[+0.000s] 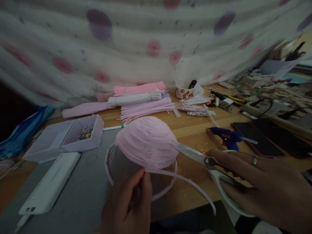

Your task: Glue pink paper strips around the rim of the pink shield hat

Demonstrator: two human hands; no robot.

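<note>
My left hand (131,198) pinches a pink pipe cleaner (187,179) at the lower edge of a domed pink pipe-cleaner piece (146,139). From my fingertips the loose strand curves away to the right, its end hanging near the table edge. A ring of the same pink (107,164) shows below the dome, partly hidden by my left hand. My right hand (263,185) has its fingers through the green-white handles of scissors (192,154). Their blade tips touch or overlap the dome's right side in view; I cannot tell which.
Pipe-cleaner bundles (143,105) lie at the back. A blue glue gun (226,135) and dark phones (258,138) are at the right. On the left are a white divided box (65,149) with beads and a white power bank (50,183) with a cable.
</note>
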